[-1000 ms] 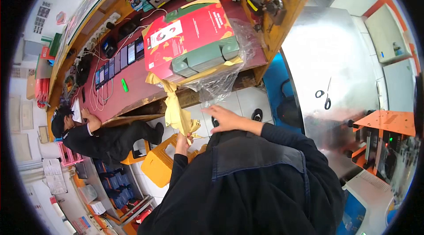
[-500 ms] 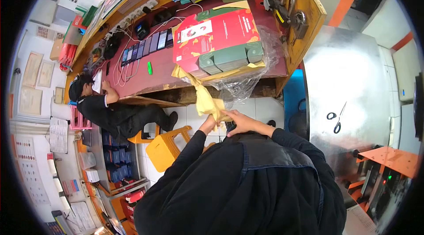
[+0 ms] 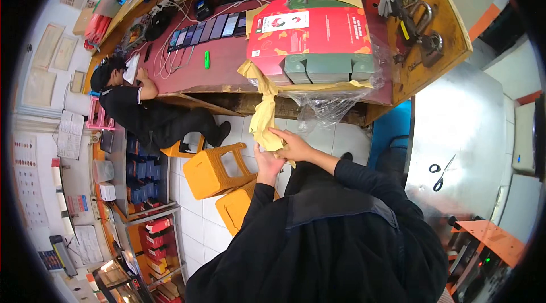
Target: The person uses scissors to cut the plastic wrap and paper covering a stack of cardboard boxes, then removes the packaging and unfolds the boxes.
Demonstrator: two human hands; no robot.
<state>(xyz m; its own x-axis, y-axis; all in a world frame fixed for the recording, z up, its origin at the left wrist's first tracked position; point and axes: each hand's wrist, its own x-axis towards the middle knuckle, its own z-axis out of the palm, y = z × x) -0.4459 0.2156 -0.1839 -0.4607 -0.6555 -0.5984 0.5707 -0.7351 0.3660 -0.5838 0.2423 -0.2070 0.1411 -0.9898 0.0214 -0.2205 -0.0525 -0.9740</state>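
A long strip of crumpled yellow-tan paper point(image 3: 263, 112) hangs from the front edge of the desk down to my hands. My right hand point(image 3: 294, 147) is closed on its lower part, the thumb and fingers gathered around it. Just below and to the left, my left hand point(image 3: 268, 164) grips the bottom end, its fingers partly hidden by the paper. The strip's upper end lies beside a stack of flat red and green printed cartons point(image 3: 310, 35) on the desk. Clear plastic wrap point(image 3: 324, 108) hangs at the stack's front right.
A row of phones point(image 3: 207, 31) and a green marker point(image 3: 207, 59) lie on the red desk point(image 3: 227, 69). Another person point(image 3: 122, 98) sits at its left end. Yellow stools point(image 3: 210, 173) stand at my left. Scissors point(image 3: 441, 175) rest on the metal table point(image 3: 460, 126); padlocks point(image 3: 426, 35) hang on the partition.
The view has shifted, so the desk and cartons sit further right and higher. My hands have moved along the paper strip, which now hangs longer and straighter.
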